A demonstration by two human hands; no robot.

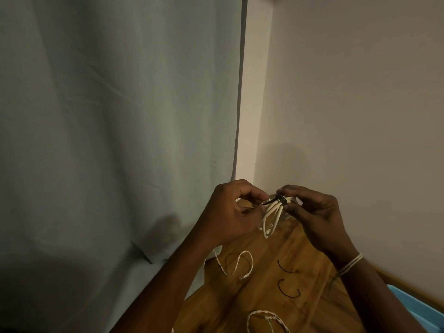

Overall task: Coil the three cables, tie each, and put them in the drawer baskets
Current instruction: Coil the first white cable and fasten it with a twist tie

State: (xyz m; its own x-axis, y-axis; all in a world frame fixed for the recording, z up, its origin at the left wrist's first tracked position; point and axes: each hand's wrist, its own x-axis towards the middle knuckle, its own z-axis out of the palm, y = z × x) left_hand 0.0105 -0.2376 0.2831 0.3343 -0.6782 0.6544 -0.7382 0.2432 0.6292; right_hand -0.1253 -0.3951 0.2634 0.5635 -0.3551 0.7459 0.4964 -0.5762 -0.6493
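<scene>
Coil point(271, 218), light and limp, pinched at its black tie point(351, 202) by my right hand point(319, 219); left hand point(230, 212) pinches the tie's tail. I judge the bound waist the surest hold.

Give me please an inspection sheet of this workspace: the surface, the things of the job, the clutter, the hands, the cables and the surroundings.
Surface: wooden table, brown, grain visible.
Job's things: coiled white cable held above the table, with a black tie wrapped round its top; two loose black ties lie on the wood.
Clutter: nothing seen.
Hands: left hand pinches the tie's free end; right hand pinches the bundle at the tie; a string band is on the right wrist.
Cables: two more braided white cables lie uncoiled, one at mid table, one at the bottom edge.
Surroundings: grey-green curtain on the left, plain wall on the right, blue object at the lower right, identity unclear.
</scene>
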